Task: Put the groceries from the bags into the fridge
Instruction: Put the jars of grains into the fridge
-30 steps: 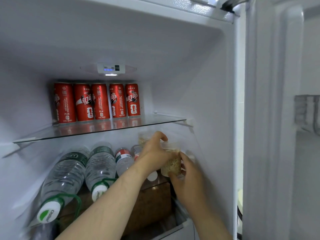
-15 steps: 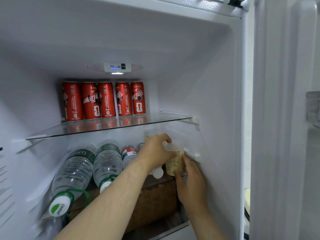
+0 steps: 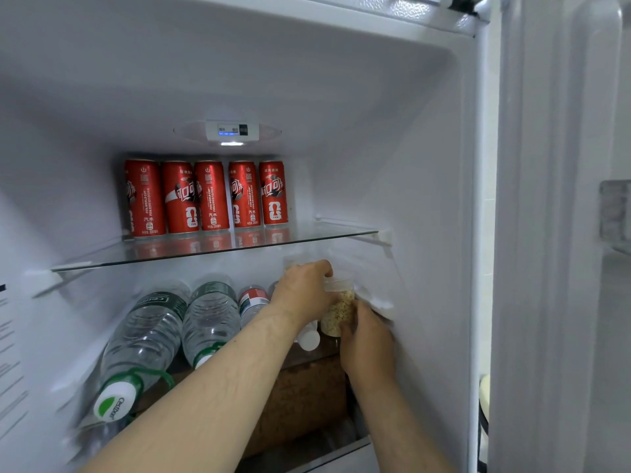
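Under the glass shelf (image 3: 205, 255), toward its right end, my left hand (image 3: 304, 291) curls over the top of a clear tub (image 3: 338, 310) of what looks like oats, and my right hand (image 3: 368, 340) cups its lower side. Red cans (image 3: 208, 197) stand on that shelf; water bottles (image 3: 146, 336) lie beneath it.

Inside an open fridge (image 3: 392, 148), a person's left hand (image 3: 304, 291) curls over the top of a clear tub of pale grains (image 3: 339, 312) while the right hand (image 3: 367, 339) grips its lower side, close to the right wall. Water bottles (image 3: 150, 336) lie alongside; five red cans (image 3: 208, 198) stand on the glass shelf (image 3: 170, 257) above.
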